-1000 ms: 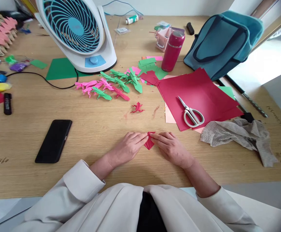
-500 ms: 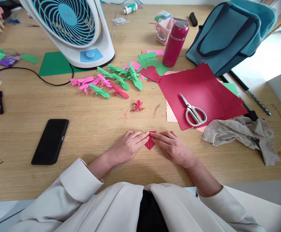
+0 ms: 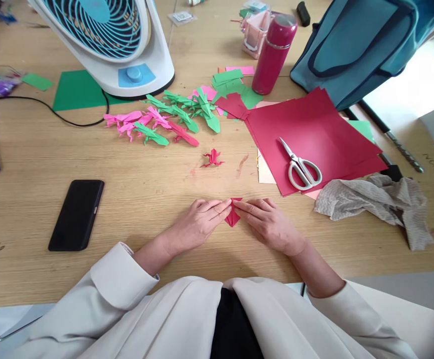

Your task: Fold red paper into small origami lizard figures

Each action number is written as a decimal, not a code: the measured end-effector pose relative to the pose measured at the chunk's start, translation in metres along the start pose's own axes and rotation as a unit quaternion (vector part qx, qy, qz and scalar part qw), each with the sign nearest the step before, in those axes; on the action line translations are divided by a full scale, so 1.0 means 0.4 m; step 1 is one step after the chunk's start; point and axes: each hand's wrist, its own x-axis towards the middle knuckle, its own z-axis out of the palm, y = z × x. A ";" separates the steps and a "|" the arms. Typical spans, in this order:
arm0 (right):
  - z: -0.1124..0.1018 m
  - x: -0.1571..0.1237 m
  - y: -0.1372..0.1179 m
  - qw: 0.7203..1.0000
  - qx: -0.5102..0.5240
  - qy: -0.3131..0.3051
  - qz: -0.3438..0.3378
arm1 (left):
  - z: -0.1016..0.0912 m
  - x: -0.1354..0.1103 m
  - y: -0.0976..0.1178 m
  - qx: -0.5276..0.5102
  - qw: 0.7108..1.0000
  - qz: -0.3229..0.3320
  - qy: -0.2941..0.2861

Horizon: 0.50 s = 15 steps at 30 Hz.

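Note:
A small folded piece of red paper [image 3: 232, 216] lies on the wooden table [image 3: 145, 199] near its front edge. My left hand [image 3: 198, 223] presses on its left side with fingertips drawn together. My right hand [image 3: 269, 224] pinches its right side the same way. Both hands meet over the paper, and only a pointed red part shows between them. A small finished red origami figure [image 3: 213, 158] sits a little farther back, apart from both hands.
Pink and green origami figures [image 3: 164, 124] lie before a white and blue fan [image 3: 108, 40]. Red paper sheets [image 3: 314, 134] carry scissors [image 3: 301, 167]. A black phone [image 3: 76, 214] lies left, a crumpled cloth [image 3: 377, 199] right, a red bottle [image 3: 274, 52] and blue bag [image 3: 362, 40] behind.
The view has tilted down a little, so everything sits higher in the picture. My hands stay on the red paper with hardly any shift.

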 end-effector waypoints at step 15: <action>-0.021 -0.022 -0.040 0.999 -0.038 -0.026 -0.022 | -0.005 -0.005 0.014 0.020 0.999 -0.015 -0.020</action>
